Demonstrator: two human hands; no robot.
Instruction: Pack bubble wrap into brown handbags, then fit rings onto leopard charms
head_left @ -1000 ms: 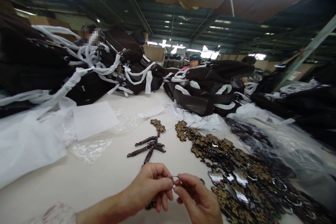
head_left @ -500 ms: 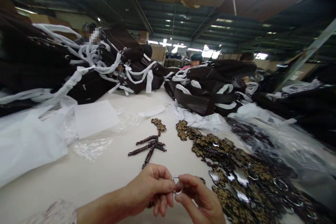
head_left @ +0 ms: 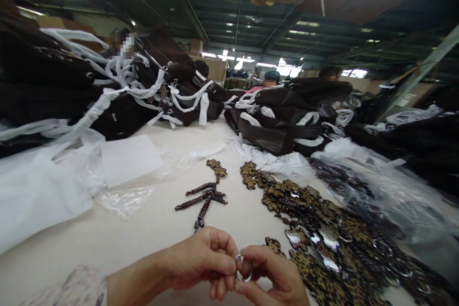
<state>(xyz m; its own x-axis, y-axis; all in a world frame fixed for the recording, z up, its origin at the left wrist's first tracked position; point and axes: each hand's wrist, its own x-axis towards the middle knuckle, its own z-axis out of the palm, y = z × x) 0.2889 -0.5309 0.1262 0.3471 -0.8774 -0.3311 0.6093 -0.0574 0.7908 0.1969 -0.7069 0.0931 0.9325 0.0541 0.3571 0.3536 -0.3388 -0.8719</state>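
Low in the view, my left hand pinches a silver metal ring between thumb and forefinger. My right hand grips the same ring from the other side, thumb below and forefinger above. The ring looks parted at its upper left, but fingers cover some of it. Just beyond my hands lies a leopard-print flower charm with dark braided tassels. On my right is a heap of similar leopard-print charms, some with shiny faces and metal rings.
Dark brown bags with white-wrapped straps are piled across the back. White paper and clear plastic cover the left of the pale table. More plastic bags lie right. People sit partly hidden behind the bags.
Both hands have shifted slightly down with the ring, which has turned and now seems spread at its upper left. More of a flower charm shows beside my right hand.
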